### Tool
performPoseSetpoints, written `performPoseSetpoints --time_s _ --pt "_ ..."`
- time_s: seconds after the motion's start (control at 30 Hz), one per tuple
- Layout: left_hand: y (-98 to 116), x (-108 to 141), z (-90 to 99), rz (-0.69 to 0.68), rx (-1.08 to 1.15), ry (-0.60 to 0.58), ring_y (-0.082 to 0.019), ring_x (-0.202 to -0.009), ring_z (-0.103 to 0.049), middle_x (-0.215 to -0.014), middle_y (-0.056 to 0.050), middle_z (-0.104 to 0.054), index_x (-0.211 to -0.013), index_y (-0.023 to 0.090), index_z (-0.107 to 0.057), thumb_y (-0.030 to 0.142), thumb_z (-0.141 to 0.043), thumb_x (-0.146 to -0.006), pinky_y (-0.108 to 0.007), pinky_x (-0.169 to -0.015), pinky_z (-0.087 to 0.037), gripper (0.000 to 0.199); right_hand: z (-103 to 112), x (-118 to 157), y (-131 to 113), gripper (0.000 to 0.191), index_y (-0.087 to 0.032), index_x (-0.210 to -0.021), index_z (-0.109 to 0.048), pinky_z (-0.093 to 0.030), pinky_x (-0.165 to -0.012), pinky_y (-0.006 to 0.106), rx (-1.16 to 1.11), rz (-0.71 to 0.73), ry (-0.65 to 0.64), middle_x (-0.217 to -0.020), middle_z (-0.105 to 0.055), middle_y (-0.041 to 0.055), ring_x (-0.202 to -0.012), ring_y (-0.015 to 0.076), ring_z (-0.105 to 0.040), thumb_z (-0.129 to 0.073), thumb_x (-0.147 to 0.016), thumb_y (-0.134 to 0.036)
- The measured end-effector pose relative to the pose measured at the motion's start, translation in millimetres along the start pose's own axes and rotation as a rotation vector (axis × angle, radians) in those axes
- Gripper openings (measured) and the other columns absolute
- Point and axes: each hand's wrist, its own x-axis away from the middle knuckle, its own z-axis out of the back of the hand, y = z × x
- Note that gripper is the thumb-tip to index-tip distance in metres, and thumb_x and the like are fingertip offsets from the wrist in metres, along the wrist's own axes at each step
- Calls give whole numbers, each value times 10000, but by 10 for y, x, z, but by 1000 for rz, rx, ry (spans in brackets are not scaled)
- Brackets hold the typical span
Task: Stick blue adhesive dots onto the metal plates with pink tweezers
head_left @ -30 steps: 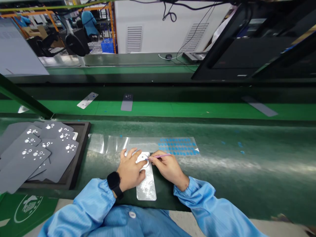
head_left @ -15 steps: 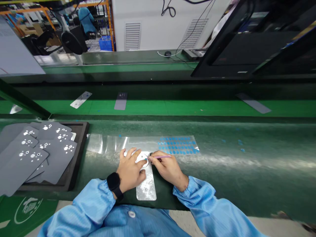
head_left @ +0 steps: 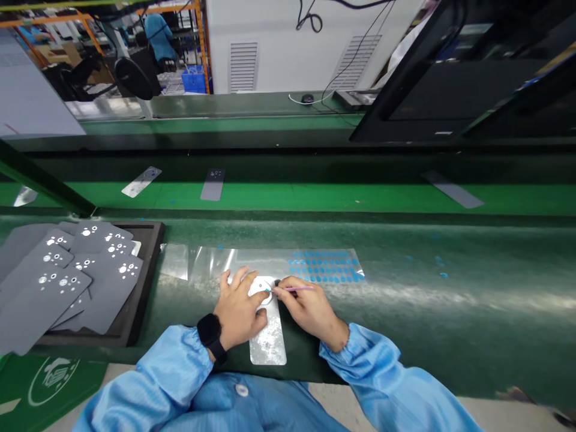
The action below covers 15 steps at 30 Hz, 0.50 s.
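Observation:
A silvery rectangular plate (head_left: 269, 342) with rounded corners lies on the green bench in front of me. My left hand (head_left: 240, 307) rests over its upper left part, fingers spread, the thumb and index finger near a round marking. From the right, my right hand (head_left: 310, 309) pinches a thin pink stick tool (head_left: 299, 288), whose tip meets the plate's upper part beside my left index finger. A tiny blue piece shows at that tip. Behind both hands lies a clear film strip (head_left: 216, 261) with rows of blue dots (head_left: 324, 267) at its right end.
At the left, a black tray (head_left: 146, 282) holds several overlapping grey plates (head_left: 103, 294). Beyond the bench, a green belt (head_left: 279, 197) carries several separate plates. Dark screens (head_left: 418, 90) stand at the upper right. A few blue dots (head_left: 440, 261) lie on the bench at the right.
The plates on the belt have shifted slightly left. The whole view has moved a little. Both hands keep nearly the same pose at the plate.

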Motion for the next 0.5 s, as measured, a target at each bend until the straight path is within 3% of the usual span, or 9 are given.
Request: performPoseSetpoints --time_s 0.07,0.17,0.33,0.4,0.5 --pt "-6 39 17 -5 14 10 -348 -1288 -354 -1283 -101 -537 -1005 266 -652 279 -641 -743 -601 -1017 -210 262 41 -58 -10 222 -227 -725 -574 -492 -629 286 -51 -49 45 -701 -654 37 -650 186 -628 -469 -892 -330" --pt "-17 95 42 16 31 19 -368 -1263 -365 -1278 -129 -530 -1076 232 -598 364 -710 -711 -607 -989 -239 404 93 -204 -73 238 -215 -743 -565 -495 -737 296 -8 0 90 -795 -641 63 -774 196 -622 -393 -902 -260" --pt "6 112 8 86 8 27 -356 -1209 -417 -1239 -149 -542 -1076 193 -541 407 -777 -661 -585 -946 -307 524 44 -373 -260 124 -157 -875 -595 -450 -826 314 289 -40 -291 -928 -599 103 -891 214 -587 -493 -805 -147" --pt "31 123 -46 104 -3 57 -351 -1195 -429 -1244 -147 -531 -1058 196 -536 418 -780 -656 -577 -935 -326 520 17 -394 -289 160 -146 -905 -579 -444 -786 311 330 -79 -361 -944 -591 101 -864 215 -583 -592 -748 -170" --pt "48 135 -103 125 -17 176 -349 -1182 -434 -1255 -149 -507 -1079 205 -519 407 -746 -682 -565 -917 -356 501 47 -547 -244 178 -176 -859 -555 -421 -658 278 239 -96 -397 -813 -603 33 -736 181 -569 -612 -695 -132"
